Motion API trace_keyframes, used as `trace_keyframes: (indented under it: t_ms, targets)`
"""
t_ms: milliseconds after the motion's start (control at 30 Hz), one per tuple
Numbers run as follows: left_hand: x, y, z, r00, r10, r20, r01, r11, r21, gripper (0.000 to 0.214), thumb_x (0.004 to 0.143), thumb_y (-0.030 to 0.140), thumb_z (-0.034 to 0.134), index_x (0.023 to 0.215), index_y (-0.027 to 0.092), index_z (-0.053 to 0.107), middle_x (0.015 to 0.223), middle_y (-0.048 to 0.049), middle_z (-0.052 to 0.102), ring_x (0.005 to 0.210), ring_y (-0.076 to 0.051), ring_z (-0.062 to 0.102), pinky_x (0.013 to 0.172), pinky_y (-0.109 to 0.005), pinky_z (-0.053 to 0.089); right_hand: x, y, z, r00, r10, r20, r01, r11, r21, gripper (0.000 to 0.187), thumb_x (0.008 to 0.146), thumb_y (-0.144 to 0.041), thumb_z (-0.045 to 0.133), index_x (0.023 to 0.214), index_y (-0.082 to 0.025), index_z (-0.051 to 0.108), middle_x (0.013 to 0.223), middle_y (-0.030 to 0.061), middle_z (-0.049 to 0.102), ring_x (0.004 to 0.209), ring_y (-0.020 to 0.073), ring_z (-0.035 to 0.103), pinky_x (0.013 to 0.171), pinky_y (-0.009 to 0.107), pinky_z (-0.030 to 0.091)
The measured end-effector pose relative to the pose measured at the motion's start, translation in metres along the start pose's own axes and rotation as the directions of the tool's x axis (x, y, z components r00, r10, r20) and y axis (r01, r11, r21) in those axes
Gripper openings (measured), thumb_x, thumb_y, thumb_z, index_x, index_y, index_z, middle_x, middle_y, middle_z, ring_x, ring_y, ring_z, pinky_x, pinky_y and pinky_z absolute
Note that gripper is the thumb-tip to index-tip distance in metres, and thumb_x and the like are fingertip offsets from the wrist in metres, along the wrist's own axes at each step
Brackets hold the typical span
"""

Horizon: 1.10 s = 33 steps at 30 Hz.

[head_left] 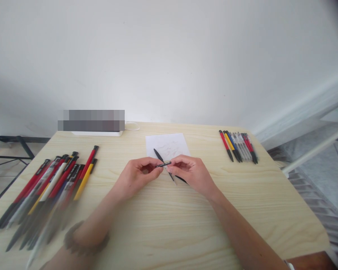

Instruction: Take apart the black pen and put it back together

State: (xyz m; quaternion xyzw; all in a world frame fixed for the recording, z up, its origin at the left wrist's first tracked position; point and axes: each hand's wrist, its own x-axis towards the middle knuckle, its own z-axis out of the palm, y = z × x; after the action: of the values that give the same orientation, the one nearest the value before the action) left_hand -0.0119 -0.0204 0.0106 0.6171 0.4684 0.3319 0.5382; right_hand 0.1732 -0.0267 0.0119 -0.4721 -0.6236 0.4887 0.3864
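Observation:
My left hand (139, 174) and my right hand (191, 174) meet over the middle of the table. Between their fingertips they pinch a short black pen cap with a clip (163, 164), which bears white lettering, one hand at each end. Just behind the fingers, a black tapered pen part (158, 154) lies on a white sheet of paper (166, 139) with scribbles. A thin pen refill (172, 177) shows below the fingertips. Another dark slim piece (181, 180) is partly covered by my right hand.
A loose pile of red, white, yellow and clear pens (56, 180) spreads over the left of the wooden table (163, 232). Several more pens (239, 146) lie in a row at the back right. A pixelated object on a white base (97, 133) stands by the wall, with a white cable (133, 125).

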Motion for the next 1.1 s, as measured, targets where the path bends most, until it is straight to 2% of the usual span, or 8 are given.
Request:
trace_keyframes:
  t_ms: [167,400,567,733,1100]
  targets:
    - [-0.0004,-0.0007,-0.0005,1.000,0.024,0.009,-0.024,1.000,-0.005,0.015,0.075,0.030,0.060,0.081,0.017,0.065,0.079,-0.0013,0.066,0.073,-0.015,0.057,0.068,-0.023,0.044,0.0000,-0.0007,0.0052,0.996,0.085,0.012,-0.086,0.987,0.139,0.018,0.071,-0.033,0.066,0.075,-0.016,0.062,0.057,-0.0024,0.059,0.054,0.0095,0.054,0.056,0.024,0.044]
    - [0.0021,-0.0039,-0.0025,0.998,0.059,0.039,-0.054,0.993,-0.102,0.013,0.077,0.027,0.059,0.082,0.015,0.061,0.079,-0.0016,0.064,0.077,-0.014,0.057,0.073,-0.023,0.044,0.0014,0.0025,0.0053,0.992,0.105,0.065,-0.119,0.958,0.263,0.021,0.072,-0.032,0.066,0.085,-0.016,0.066,0.073,0.0033,0.069,0.065,0.0122,0.062,0.065,0.027,0.049]
    - [0.0011,-0.0050,-0.0016,0.999,0.015,0.038,-0.009,0.989,-0.149,0.013,0.074,0.027,0.063,0.082,0.016,0.064,0.081,-0.0009,0.066,0.077,-0.013,0.058,0.072,-0.022,0.044,0.0003,0.0011,0.0058,0.998,0.063,0.000,-0.063,0.992,0.110,0.019,0.076,-0.034,0.060,0.082,-0.017,0.065,0.070,0.0011,0.066,0.057,0.0097,0.056,0.058,0.024,0.046]
    - [-0.0003,-0.0025,-0.0010,0.998,-0.031,0.048,0.039,0.983,-0.182,0.016,0.069,0.027,0.069,0.083,0.017,0.069,0.075,-0.0001,0.068,0.068,-0.011,0.057,0.065,-0.020,0.045,-0.0009,0.0005,0.0057,0.996,-0.025,-0.083,0.021,0.999,-0.043,0.015,0.079,-0.031,0.058,0.080,-0.019,0.065,0.075,0.0005,0.065,0.070,0.0120,0.058,0.064,0.023,0.044]
    - [-0.0004,-0.0057,-0.0006,0.997,-0.049,0.056,0.060,0.978,-0.201,0.018,0.068,0.028,0.070,0.081,0.016,0.069,0.071,-0.0010,0.068,0.063,-0.010,0.056,0.063,-0.020,0.047,-0.0016,-0.0004,0.0074,0.982,-0.164,-0.098,0.142,0.969,-0.204,0.014,0.081,-0.026,0.055,0.079,-0.019,0.067,0.076,0.0012,0.066,0.069,0.0119,0.056,0.062,0.024,0.041]
